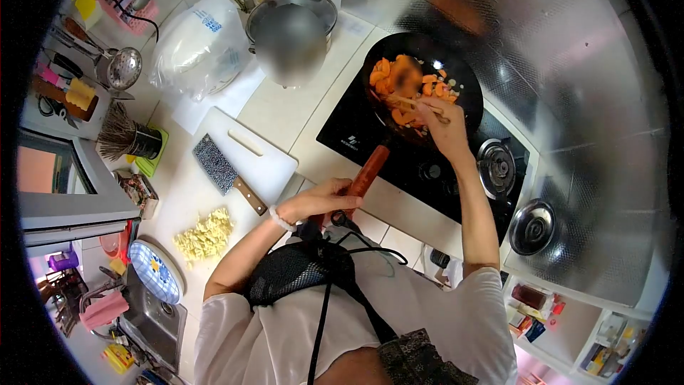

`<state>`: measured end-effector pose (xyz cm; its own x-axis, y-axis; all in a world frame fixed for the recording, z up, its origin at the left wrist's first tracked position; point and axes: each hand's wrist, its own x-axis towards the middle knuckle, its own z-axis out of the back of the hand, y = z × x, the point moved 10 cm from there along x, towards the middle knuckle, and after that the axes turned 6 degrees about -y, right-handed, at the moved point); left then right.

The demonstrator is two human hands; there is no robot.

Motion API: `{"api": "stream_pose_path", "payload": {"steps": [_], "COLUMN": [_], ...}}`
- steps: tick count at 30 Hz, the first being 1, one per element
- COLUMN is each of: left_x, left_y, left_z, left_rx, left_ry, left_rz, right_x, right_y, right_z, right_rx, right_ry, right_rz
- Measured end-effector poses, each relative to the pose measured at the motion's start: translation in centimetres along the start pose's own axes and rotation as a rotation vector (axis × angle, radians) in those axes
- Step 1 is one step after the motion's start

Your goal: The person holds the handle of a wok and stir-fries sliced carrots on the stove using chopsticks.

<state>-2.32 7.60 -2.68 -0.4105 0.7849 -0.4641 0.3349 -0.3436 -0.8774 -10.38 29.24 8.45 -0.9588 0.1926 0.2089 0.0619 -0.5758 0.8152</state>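
Note:
My left hand (331, 199) is closed around the reddish-brown wooden handle (372, 167) of a black wok. The wok (467, 93) sits on the black gas stove, with chunks of orange carrot (385, 80) and small pale pieces inside. Above the wok's near side, my right hand (443, 125) grips a wooden-handled spatula (407, 102); its head is blurred among the carrots. Left of my left hand, a cleaver (215, 162) with a speckled blade lies partly on a white cutting board (274, 164). A pile of chopped pale-yellow food (205, 235) lies on the counter.
A lidded pot (331, 18) and a plastic bag (199, 46) stand at the back. A second burner (496, 166) is right of the wok, with a round metal lid (532, 227) beyond it. A patterned plate (155, 271) leans near the sink (153, 321) at lower left.

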Motion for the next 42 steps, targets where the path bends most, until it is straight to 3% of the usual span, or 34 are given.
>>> {"api": "stream_pose_path", "payload": {"steps": [4,6,11,12,16,19,21,24,25,30,33,36,39,42], "left_x": [-0.3,-0.5,-0.3,-0.2,-0.1,0.1,0.2,0.4,0.4,0.1,0.0,0.4,0.4,0.4], "left_y": [-0.2,-0.4,0.7,0.7,0.1,0.4,0.7,0.4,0.3,0.5,1.0,1.4,0.9,0.9], "left_z": [0.0,0.1,0.1,0.1,0.1,0.3,0.4,0.2,0.3,0.4,0.4,0.4,0.3,0.4], "left_rx": [0.018,0.020,-0.001,0.000,0.005,0.029,0.044,0.028,0.036,0.053,0.025,0.017,-0.013,0.022], "left_ry": [-0.009,-0.032,-0.024,-0.023,-0.013,-0.011,-0.012,0.000,-0.003,0.025,0.011,-0.007,0.019,0.042], "left_rz": [0.005,0.013,0.035,0.036,0.018,0.016,0.030,-0.001,0.000,0.036,0.056,0.006,0.025,0.034], "right_x": [2.8,3.7,4.4,4.3,3.6,2.5,1.0,0.3,0.7,2.8,3.3,4.0,4.5,3.8], "right_y": [-8.3,-10.6,-11.7,-9.7,-7.3,-4.4,-4.2,-2.1,-3.3,-10.7,-13.5,-11.6,-9.1,-7.8], "right_z": [2.6,5.1,7.5,6.6,3.2,3.3,2.6,0.1,-0.9,4.3,7.9,7.9,5.6,3.3], "right_rx": [-0.111,-0.161,-0.163,-0.229,-0.096,-0.090,0.161,0.190,0.059,-0.093,-0.055,-0.036,-0.081,-0.040], "right_ry": [-0.214,-0.239,-0.417,-0.409,-0.287,-0.167,-0.161,-0.140,-0.077,-0.353,-0.434,-0.469,-0.515,-0.378], "right_rz": [0.074,-0.044,-0.031,0.076,0.153,0.098,-0.190,-0.078,-0.074,-0.017,-0.093,-0.102,0.088,0.051]}}
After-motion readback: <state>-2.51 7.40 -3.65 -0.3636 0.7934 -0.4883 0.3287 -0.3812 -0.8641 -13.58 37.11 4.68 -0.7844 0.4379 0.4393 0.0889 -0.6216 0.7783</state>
